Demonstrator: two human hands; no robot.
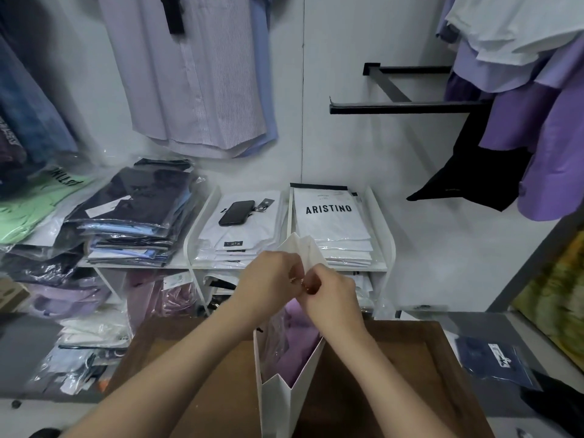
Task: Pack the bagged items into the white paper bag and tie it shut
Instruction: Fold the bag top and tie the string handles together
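The white paper bag (286, 396) stands upright on a brown wooden table (395, 384), its mouth open toward me. Inside it lies a purple garment in clear plastic (297, 339). Above the bag's mouth my left hand (268, 279) and my right hand (331, 295) meet, fingers curled. Both pinch at the bag's top edge, where a thin tie seems to sit between the fingertips; the tie itself is too small to make out. The far flap of the bag (303, 248) sticks up behind my hands.
A white shelf unit (382, 235) behind the table holds stacks of bagged shirts, with a black phone (237, 212) on one stack. More bagged clothes pile up at left. Shirts hang on the wall and at right. A dark bagged item (493, 361) lies on the floor at right.
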